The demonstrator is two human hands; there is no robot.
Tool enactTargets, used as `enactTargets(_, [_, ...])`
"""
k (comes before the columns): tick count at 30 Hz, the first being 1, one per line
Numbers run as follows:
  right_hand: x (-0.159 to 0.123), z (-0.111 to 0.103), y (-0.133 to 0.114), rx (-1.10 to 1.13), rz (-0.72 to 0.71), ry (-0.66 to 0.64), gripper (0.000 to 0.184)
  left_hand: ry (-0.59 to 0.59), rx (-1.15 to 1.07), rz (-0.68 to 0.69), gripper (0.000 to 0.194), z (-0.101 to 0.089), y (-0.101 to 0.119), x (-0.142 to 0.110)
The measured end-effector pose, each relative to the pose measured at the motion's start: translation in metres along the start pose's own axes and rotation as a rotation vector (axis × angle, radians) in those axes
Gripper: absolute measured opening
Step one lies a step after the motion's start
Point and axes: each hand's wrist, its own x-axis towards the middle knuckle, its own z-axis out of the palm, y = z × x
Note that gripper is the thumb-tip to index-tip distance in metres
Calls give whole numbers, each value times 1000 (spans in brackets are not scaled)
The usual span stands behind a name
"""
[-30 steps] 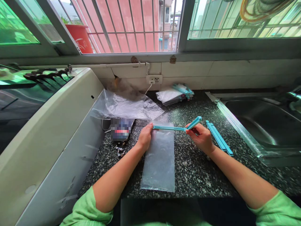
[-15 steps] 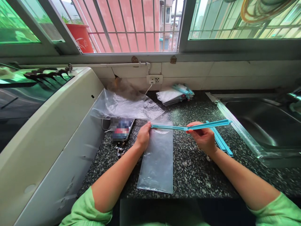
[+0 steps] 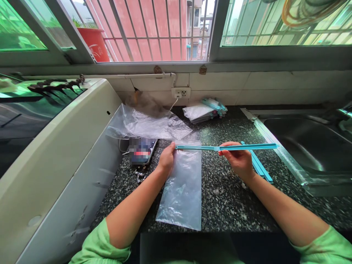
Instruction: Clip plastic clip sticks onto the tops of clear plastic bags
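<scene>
A long light-blue hinged bag clip (image 3: 249, 147) is opened out almost straight between my two hands. My left hand (image 3: 166, 158) pinches its left end together with the top edge of a clear plastic bag (image 3: 181, 190). The bag hangs flat from there over the countertop towards me, with the left arm of the clip across its top. My right hand (image 3: 238, 158) is closed on the clip near its hinge, and the other arm points right. Under and beyond my right wrist lie more blue clips (image 3: 260, 167).
On the dark speckled countertop (image 3: 220, 205) are a phone (image 3: 141, 151), a beaded strap (image 3: 140, 174) and a crumpled clear plastic sheet (image 3: 148, 123). A stack of bags with blue clips (image 3: 205, 110) lies by the wall. A steel sink (image 3: 302, 143) is at right, a white appliance (image 3: 74, 157) at left.
The right arm of the clip has swung down to lie nearly level with the left arm. My left hand and the bag top have shifted slightly left; the bag's lower edge has moved nearer me.
</scene>
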Motion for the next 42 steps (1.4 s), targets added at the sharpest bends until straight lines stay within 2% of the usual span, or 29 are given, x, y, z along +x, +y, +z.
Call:
enactTargets(3, [-1, 0, 0, 44, 21, 2, 19, 13, -1, -8, 21, 0, -1, 0])
enactTargets(9, [-2, 0, 2, 46, 17, -39, 16, -95, 135, 97, 28, -4, -3, 1])
enactTargets(15, [2, -1, 9, -186, -144, -121, 15, -132, 223, 130, 29, 1, 5, -8])
enactTargets(20, [3, -2, 12, -287, -271, -147, 9, -173, 204, 99, 32, 2, 7, -11])
enactTargets(25, [4, -1, 11, -311, -266, -187, 14, -165, 186, 50, 35, 2, 7, -10])
enactTargets(34, [4, -2, 14, -371, -316, -214, 12, -195, 175, 54, 37, 0, 3, -9])
enactTargets(39, [4, -3, 14, -424, -307, -157, 10, -243, 142, -14, 37, 0, 4, -10])
enactTargets(42, [4, -5, 13, -431, -294, -111, 10, -275, 136, -27, 25, 1, 7, -12])
